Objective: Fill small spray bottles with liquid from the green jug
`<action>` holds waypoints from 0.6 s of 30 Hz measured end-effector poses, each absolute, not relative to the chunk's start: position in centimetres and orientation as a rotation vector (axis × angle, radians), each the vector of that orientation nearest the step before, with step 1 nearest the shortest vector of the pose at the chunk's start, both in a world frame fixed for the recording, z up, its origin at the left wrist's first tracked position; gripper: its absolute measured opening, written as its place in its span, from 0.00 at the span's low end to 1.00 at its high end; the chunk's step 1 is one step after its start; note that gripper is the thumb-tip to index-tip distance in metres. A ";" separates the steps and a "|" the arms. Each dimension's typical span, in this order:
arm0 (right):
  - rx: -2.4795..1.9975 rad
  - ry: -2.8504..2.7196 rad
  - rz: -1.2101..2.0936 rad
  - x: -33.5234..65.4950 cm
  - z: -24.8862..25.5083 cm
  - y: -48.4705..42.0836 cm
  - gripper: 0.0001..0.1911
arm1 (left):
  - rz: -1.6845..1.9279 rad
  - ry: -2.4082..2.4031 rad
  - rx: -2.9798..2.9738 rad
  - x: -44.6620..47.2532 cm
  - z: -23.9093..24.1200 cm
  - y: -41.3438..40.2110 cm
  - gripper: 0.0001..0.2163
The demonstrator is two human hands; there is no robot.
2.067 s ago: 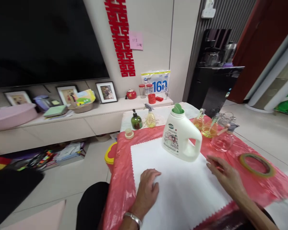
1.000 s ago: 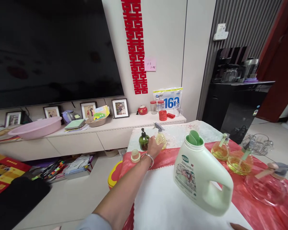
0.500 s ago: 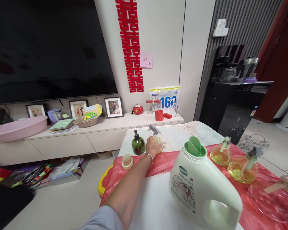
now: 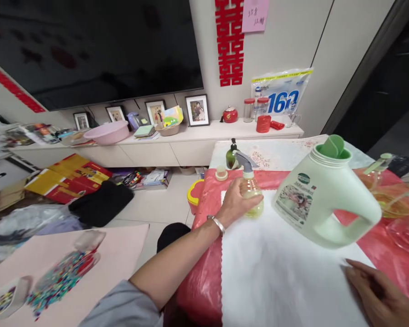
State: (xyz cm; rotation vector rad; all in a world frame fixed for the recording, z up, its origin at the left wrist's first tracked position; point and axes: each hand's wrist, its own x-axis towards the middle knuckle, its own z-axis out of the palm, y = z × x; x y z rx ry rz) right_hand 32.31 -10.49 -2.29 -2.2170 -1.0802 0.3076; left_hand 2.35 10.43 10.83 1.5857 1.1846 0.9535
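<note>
My left hand (image 4: 238, 200) is wrapped round a clear spray bottle (image 4: 255, 211) with a grey trigger head and pale yellow liquid inside. The bottle is upright over the white cloth's far edge. At the lower right my right hand (image 4: 378, 290) lies low over the white cloth (image 4: 276, 272), fingers loosely stretched, holding nothing that I can see. Between the hands, farther back, stands a large pale green detergent jug (image 4: 327, 195) with a green measuring cup (image 4: 332, 146) in its mouth. Behind the spray bottle are a dark green pump bottle (image 4: 232, 156) and a pale cap (image 4: 221, 173).
Glass bottles with yellow liquid (image 4: 391, 204) and a pink one (image 4: 407, 236) stand on the red tablecloth (image 4: 202, 245) at right. Beads (image 4: 59, 279) cover a pink board at lower left. A long cabinet (image 4: 150, 150) with frames and jars runs along the wall.
My left hand has brought the spray bottle from beside the pump bottle nearer to me, over the white cloth. My right hand has come into view. The camera has turned left and down.
</note>
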 end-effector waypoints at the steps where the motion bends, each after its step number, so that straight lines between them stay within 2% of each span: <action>1: -2.246 -1.051 0.374 31.9 -1.6 -10.3 0.39 | 0.954 1.195 1.594 1.8 10.5 8.8 0.21; 7: -2.138 -1.000 0.390 29.7 1.3 -9.5 0.37 | 0.948 1.165 1.554 0.8 7.1 2.8 0.27; 12: -1.956 -1.172 0.500 27.0 4.3 -8.8 0.29 | 0.973 0.916 1.390 1.1 5.0 1.2 0.28; 18: -1.555 -1.362 0.592 19.3 8.2 -5.5 0.22 | 1.055 0.986 1.478 1.6 2.5 1.0 0.35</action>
